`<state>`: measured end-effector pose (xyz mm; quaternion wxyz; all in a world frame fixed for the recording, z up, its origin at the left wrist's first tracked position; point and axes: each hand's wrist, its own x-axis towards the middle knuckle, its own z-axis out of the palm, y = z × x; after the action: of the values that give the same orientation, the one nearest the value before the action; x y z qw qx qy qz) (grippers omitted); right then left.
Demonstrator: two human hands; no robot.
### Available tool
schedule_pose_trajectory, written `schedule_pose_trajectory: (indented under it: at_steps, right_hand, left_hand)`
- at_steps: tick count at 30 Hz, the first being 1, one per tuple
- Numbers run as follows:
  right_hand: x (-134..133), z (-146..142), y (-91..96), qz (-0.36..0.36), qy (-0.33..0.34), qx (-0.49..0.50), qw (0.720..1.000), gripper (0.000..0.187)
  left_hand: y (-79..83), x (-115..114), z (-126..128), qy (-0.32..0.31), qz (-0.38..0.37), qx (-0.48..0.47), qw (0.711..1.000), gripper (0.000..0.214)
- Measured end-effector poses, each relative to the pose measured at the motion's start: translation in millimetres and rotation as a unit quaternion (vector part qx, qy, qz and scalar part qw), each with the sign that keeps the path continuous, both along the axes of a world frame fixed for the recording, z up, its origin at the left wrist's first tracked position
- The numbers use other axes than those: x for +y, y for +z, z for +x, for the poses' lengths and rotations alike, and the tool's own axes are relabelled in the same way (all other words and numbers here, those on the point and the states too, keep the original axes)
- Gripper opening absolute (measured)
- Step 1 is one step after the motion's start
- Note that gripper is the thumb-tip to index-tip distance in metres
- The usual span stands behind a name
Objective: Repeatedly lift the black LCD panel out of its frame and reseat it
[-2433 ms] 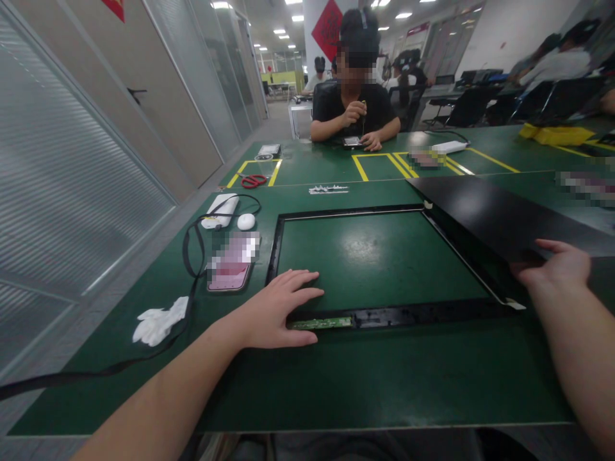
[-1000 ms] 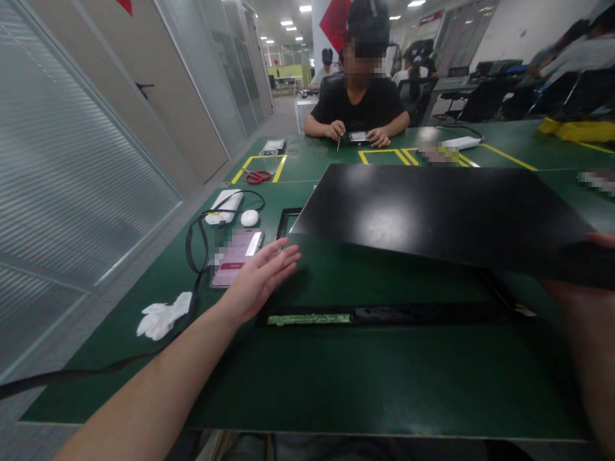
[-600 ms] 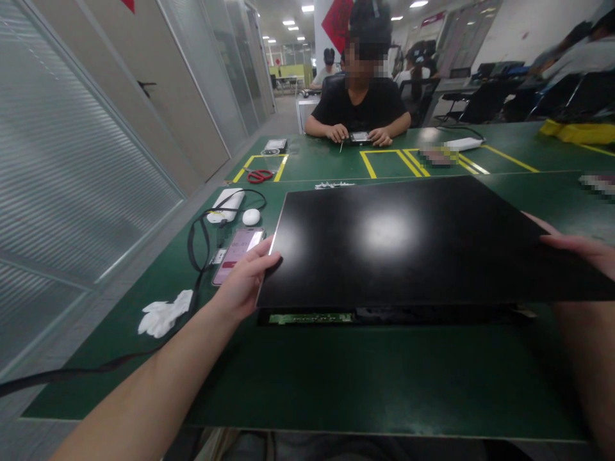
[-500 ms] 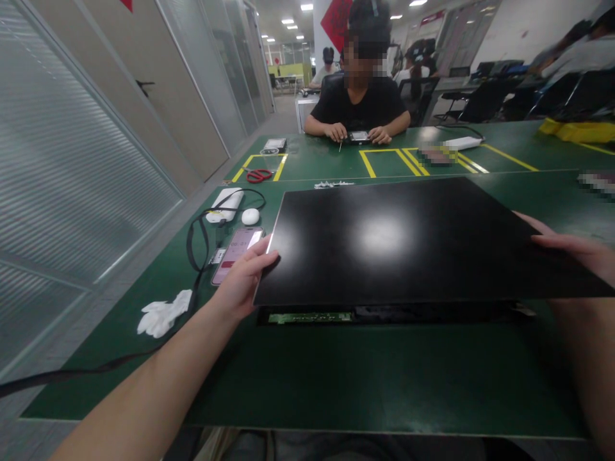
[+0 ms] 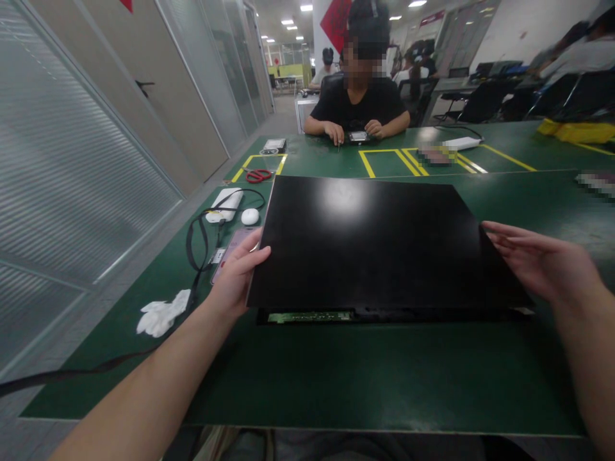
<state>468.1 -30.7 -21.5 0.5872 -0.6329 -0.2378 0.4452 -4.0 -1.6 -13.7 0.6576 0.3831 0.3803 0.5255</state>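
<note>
A large glossy black panel [image 5: 375, 243] hangs low over a black frame [image 5: 432, 314] that lies on the green table [image 5: 336, 378]. A narrow green circuit strip [image 5: 310, 316] shows along the frame's near edge. My left hand [image 5: 237, 278] grips the panel's left edge, thumb on top. My right hand [image 5: 542, 262] holds the right edge with its fingers stretched along it. Most of the frame is hidden under the panel.
Left of the panel lie a phone [image 5: 229, 253], a white mouse [image 5: 250, 216], a white box [image 5: 223, 205], a black cable [image 5: 192, 256] and white gloves [image 5: 158, 315]. Red scissors [image 5: 258, 174] lie further back. A person in black [image 5: 358, 105] works across the table.
The panel came from the right, over the frame, and dropped closer to it. My left hand left the frame and took the panel's left edge; my right hand slid along the right edge.
</note>
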Motion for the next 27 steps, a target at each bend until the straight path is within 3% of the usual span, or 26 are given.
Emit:
schedule_pose_trajectory:
  at_steps: [5,12,27]
  right_hand:
    - [0,-4,1.4,0.019,-0.02,-0.017,0.999,0.045]
    - [2,-2,-3.3,0.004,-0.012,-0.065,0.998,0.039]
    - [3,-3,-8.4,-0.003,0.032,-0.072,0.997,0.03]
  left_hand:
    - [0.2,0,1,0.018,0.013,0.007,1.0,0.059]
    - [-1.7,1,2,0.018,0.012,0.032,0.999,0.058]
    - [-2.3,3,5,0.026,-0.016,0.062,0.998,0.053]
